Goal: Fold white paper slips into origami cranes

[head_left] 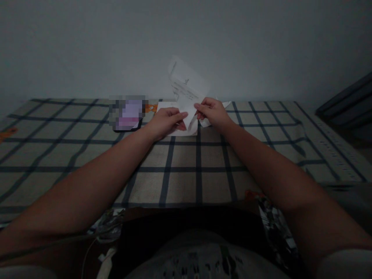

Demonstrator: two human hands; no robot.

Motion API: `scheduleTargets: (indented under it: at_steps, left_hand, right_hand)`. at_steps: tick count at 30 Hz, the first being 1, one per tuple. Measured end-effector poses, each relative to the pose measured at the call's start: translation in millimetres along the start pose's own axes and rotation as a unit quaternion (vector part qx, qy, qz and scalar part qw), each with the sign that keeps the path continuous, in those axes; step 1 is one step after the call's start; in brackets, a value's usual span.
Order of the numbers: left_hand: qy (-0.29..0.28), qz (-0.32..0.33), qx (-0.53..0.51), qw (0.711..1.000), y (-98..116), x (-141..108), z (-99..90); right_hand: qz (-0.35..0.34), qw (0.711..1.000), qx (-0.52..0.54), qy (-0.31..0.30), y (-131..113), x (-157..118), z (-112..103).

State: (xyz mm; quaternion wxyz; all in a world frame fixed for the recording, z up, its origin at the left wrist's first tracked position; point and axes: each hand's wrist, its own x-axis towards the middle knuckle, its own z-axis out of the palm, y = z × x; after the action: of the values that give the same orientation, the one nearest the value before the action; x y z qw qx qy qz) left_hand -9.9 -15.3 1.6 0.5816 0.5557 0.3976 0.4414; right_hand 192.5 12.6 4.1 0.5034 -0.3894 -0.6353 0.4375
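A creased white sheet of paper (pixel 188 87) with a few printed lines stands up between my hands, its upper part leaning left. My left hand (pixel 168 122) pinches its lower left edge between thumb and fingers. On the other side, my right hand (pixel 213 112) grips the paper's lower right part the same way. More white paper (pixel 184 133) lies flat on the cloth beneath my hands, and another white piece (pixel 205 123) shows under my right hand. Whether these are separate sheets I cannot tell.
A checked tablecloth (pixel 183 182) covers the table, which meets a plain wall (pixel 247 46). Left of my hands lies a phone (pixel 129 114) with a lit, partly blurred screen. A dark slatted object (pixel 348 104) stands at the far right. Below the table's front edge is a clear plastic bag (pixel 109 228).
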Motion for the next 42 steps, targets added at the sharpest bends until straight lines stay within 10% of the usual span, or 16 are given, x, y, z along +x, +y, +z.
scheduleTargets:
  at_steps: [42]
  left_hand:
    - [-0.015, 0.028, 0.031, 0.999, -5.3, 3.1, -3.3]
  right_hand:
    - [0.029, 0.999, -0.014, 0.019, 3.8, 1.4, -0.4]
